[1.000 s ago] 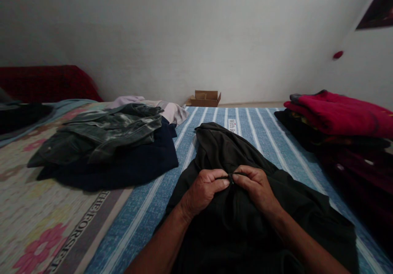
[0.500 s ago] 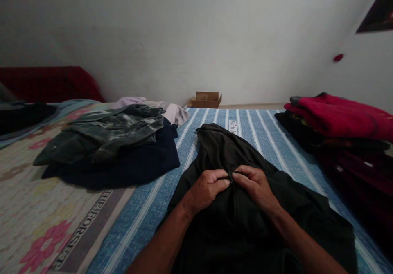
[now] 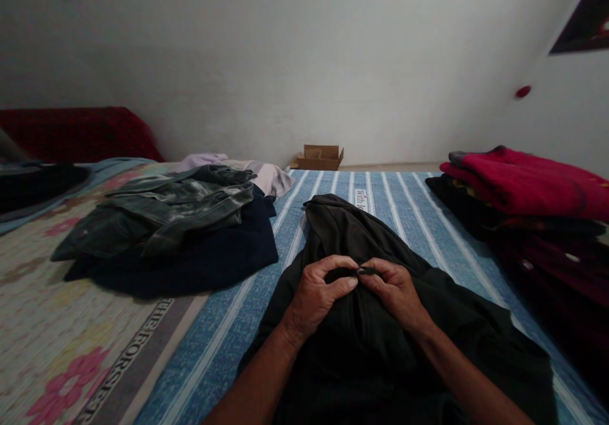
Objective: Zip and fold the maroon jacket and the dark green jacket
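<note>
A black garment, seemingly a jacket with a hood-like top [image 3: 333,222], lies spread on the blue striped bedding [image 3: 223,342]. My left hand [image 3: 320,292] pinches one front edge of it between thumb and fingers. Close against it, my right hand [image 3: 394,292] grips the opposite edge. The fingertips of both hands nearly meet at the front opening, which gapes slightly below them. Whether a zip or a snap sits between the fingers is too small to tell.
To the left, grey-green denim [image 3: 176,203] rests on folded navy cloth [image 3: 228,260] over a floral cover [image 3: 38,304]. On the right stands a pile topped by a red folded garment [image 3: 537,181]. A cardboard box [image 3: 321,158] sits by the far wall.
Both hands have stayed at the garment's front, shifting only slightly. My left fingers have arched wider, and the front opening below the hands shows more clearly.
</note>
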{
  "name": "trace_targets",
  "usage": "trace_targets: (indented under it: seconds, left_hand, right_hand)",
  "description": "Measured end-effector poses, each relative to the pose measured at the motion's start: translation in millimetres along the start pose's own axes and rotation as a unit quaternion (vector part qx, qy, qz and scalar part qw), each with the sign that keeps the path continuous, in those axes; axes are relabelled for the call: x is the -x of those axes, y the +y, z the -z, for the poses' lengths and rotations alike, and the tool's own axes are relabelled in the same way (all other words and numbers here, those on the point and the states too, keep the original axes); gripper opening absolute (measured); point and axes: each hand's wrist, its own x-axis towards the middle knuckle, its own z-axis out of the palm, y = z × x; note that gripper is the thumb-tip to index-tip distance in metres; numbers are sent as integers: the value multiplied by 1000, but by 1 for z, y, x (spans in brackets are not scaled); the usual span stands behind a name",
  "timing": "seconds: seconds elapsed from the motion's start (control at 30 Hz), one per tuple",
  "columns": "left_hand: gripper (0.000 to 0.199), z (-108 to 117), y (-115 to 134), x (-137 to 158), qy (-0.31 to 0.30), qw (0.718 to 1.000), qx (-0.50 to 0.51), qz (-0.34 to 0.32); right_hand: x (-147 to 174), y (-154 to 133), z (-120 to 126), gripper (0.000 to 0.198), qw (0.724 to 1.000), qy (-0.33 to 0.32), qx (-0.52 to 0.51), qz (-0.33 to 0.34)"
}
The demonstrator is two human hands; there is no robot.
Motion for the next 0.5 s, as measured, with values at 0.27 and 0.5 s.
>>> trace_targets:
  seconds: [0.27,0.5]
  left_hand:
    - [2,6,-1,-2,-63,997,40,-27]
    - [6,6,5,-1,-54,998,4,-7]
  right_hand:
    - [2,-6,0,32,1000,-5,-13,-5]
    - [2,-2,1,38,999,-17,-22,-17]
